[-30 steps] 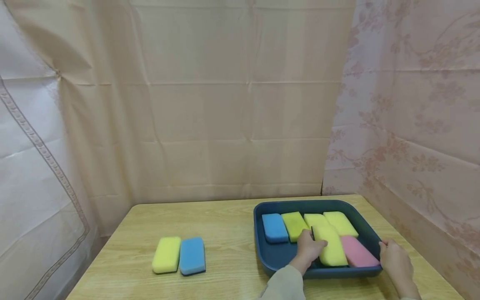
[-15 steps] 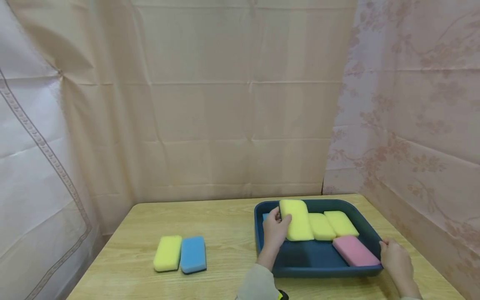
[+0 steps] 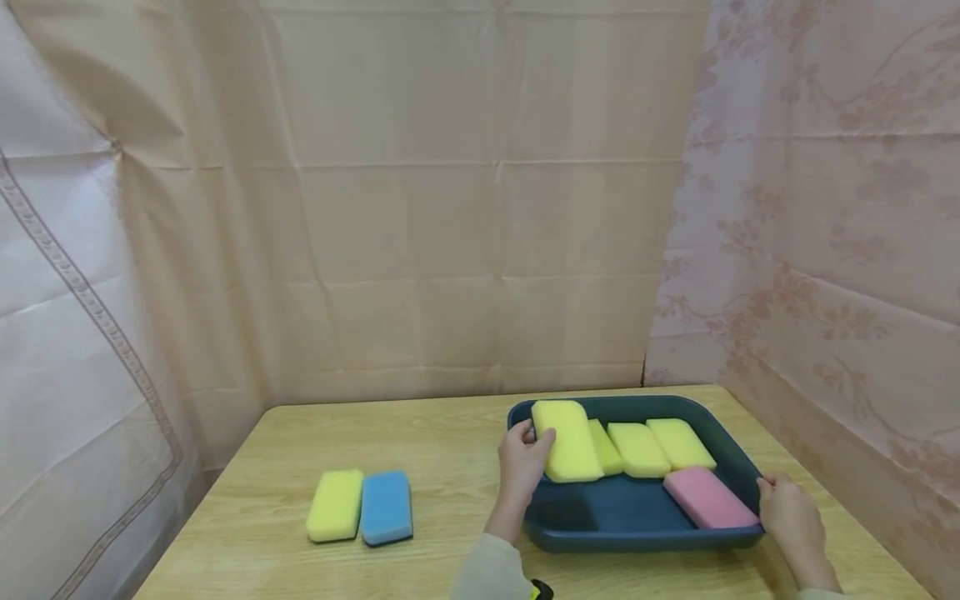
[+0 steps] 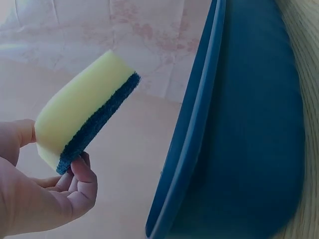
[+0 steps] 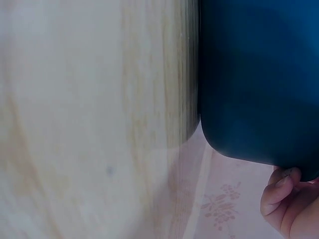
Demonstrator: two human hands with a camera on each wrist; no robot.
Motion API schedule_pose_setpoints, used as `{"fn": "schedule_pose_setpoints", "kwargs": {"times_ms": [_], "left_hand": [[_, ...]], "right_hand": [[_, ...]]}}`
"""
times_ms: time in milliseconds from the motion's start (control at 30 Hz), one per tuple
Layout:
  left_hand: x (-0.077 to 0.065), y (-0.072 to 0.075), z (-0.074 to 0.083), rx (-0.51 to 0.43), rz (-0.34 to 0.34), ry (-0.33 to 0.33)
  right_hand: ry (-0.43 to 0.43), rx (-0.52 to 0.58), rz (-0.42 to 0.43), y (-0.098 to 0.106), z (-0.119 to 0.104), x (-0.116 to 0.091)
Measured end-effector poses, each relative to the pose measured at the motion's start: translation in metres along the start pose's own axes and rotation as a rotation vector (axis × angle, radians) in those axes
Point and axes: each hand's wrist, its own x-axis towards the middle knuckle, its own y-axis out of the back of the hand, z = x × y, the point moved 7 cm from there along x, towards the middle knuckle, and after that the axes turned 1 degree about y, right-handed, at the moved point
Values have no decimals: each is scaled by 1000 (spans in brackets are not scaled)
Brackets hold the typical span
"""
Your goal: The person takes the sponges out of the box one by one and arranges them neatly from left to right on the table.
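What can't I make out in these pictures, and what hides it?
Head view: left part of the lime sponge, hidden behind the held yellow sponge.
Head view: part of the wristband, cut by the bottom edge.
Left wrist view: floor of the tray, hidden by its side.
Right wrist view: part of the right grip, beyond the right edge.

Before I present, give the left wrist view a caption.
Left hand pinches a dark-backed yellow sponge above a blue tray.

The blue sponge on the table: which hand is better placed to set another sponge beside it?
Probably the left hand: it holds a yellow sponge and is nearer the blue sponge, while the right hand grips the tray farther off.
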Motion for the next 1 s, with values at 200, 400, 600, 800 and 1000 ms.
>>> {"fn": "schedule_pose_setpoints", "kwargs": {"times_ms": [200,400,600,800,1000], "left_hand": [[1,16,-5,10,25,26],[3,36,-11,-84,53,28],[6,56,-19,-124,107,40],[9,78,-31,-68,179,100],[8,100,-42,-8,276,141]], "right_hand": [[18,2,22,2,-5,0],[34,3,33,1,-3,1],[32,8,33,1,-1,2],[24,0,26,2,0,1],[16,6,18,0,1,1]]}}
